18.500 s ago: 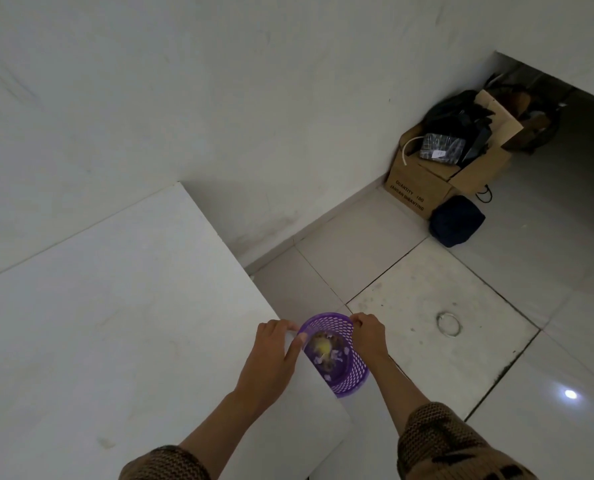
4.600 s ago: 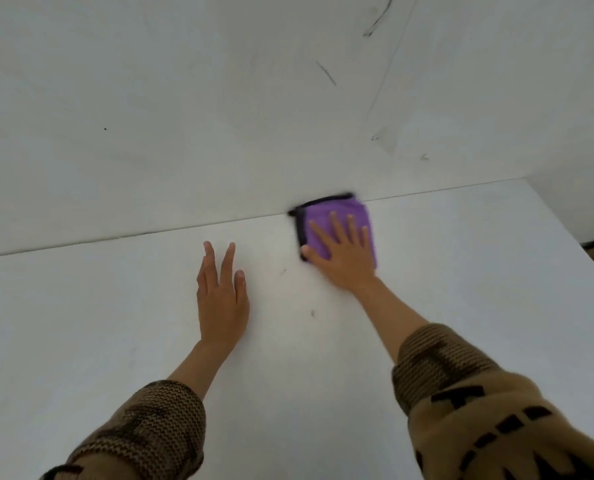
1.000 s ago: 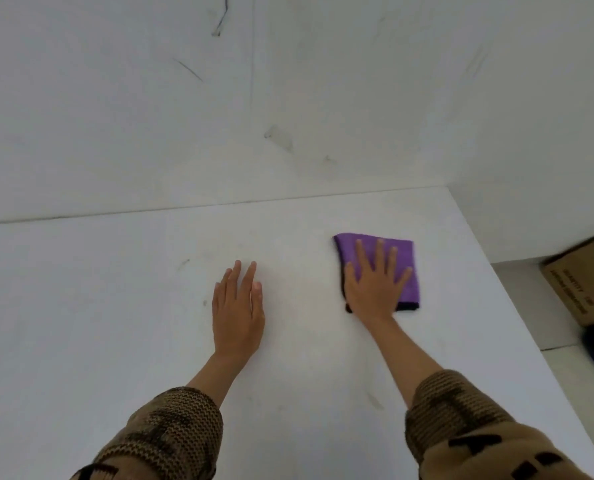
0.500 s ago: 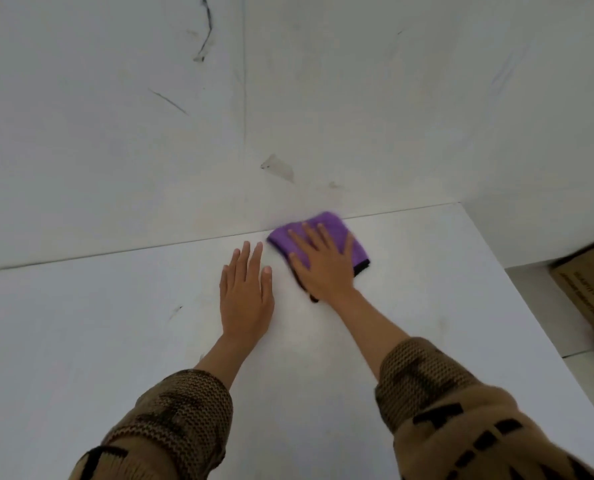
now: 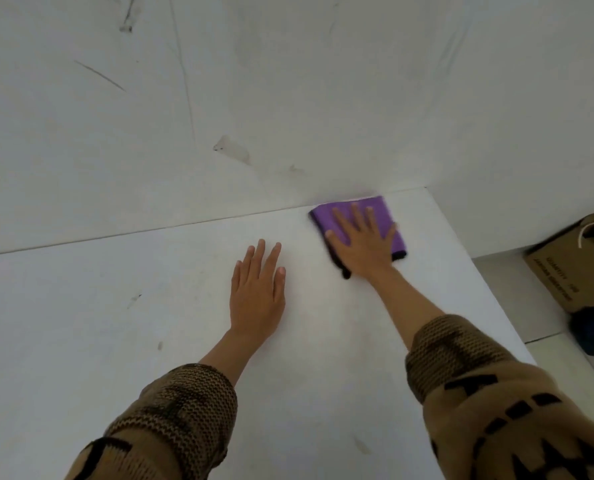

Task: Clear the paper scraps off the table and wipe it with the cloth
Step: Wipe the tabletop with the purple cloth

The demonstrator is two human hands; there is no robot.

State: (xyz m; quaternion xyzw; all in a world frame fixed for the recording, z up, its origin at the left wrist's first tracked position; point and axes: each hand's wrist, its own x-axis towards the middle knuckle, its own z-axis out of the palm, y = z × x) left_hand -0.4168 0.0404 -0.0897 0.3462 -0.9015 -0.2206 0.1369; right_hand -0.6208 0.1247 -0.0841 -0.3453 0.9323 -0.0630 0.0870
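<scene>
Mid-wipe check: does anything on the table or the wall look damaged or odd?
No scraps or spills show. Small dark smudges mark the table left of the left hand, away from the purple cloth under the right hand. The wall above carries dark scratches and a chipped-looking patch.

- Head view, wide-angle: looks forward and down from above the table [image 5: 81,341].
- Faces the table's far edge and far-right corner, where it meets the wall [image 5: 288,81].
- Range: close.
</scene>
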